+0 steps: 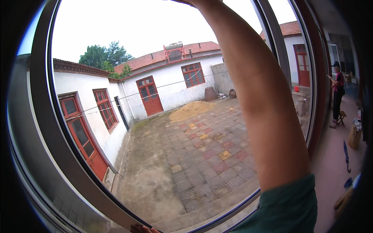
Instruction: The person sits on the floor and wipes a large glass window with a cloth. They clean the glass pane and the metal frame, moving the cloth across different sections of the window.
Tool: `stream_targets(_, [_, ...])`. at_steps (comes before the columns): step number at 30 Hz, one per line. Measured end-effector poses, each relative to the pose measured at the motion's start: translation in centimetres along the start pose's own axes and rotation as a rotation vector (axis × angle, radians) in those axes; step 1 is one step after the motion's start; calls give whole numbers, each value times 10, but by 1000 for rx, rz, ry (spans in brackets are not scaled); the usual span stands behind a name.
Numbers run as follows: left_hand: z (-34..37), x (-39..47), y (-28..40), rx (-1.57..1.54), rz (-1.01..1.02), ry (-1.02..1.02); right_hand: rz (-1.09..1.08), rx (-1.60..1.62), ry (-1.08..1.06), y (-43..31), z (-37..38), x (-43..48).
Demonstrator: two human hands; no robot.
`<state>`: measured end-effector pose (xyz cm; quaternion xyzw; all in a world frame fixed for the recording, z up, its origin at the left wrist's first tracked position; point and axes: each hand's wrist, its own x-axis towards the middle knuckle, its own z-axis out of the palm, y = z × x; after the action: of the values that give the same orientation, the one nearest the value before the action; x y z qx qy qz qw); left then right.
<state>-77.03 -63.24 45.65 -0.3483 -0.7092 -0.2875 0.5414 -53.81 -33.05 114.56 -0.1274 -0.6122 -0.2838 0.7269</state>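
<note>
A large glass pane in a grey window frame (70, 154) fills most of the view. My right arm, in a short green sleeve, reaches up across the pane. Only the edge of my right hand (191, 2) shows at the top rim, so what it touches is hidden. Low down, the fingers of my left hand (144, 229) rest by the bottom rail of the frame, and the rest of that hand is cut off. Whether those fingers grip the rail cannot be told.
Beyond the glass lies a paved courtyard (204, 157) with a sand pile (192, 110) and red-doored white buildings. Indoors at right, a person (338, 84) stands near a folding stool (341, 117). A blue umbrella (346, 154) and a brown bag-like container (354, 136) are on the floor.
</note>
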Motion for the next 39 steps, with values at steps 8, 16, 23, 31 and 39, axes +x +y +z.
stream_targets(8, [-3, 10, -12, 6, 34, -4, 370, -29, -60, 84, -26, -46])
stream_targets(16, [-1, 11, 9, -75, -57, -8, 649, -193, 71, 125, -31, -81])
stream_targets(23, [-15, 37, 19, -10, 71, 5, 766, 33, -114, 12, -57, -71])
stream_targets(31, [-1, 15, 4, -14, 69, -107, -38, 60, 239, -133, 85, 4])
stream_targets(39, [2, 9, -4, -22, 81, -71, -182, 238, 150, -257, 40, -37])
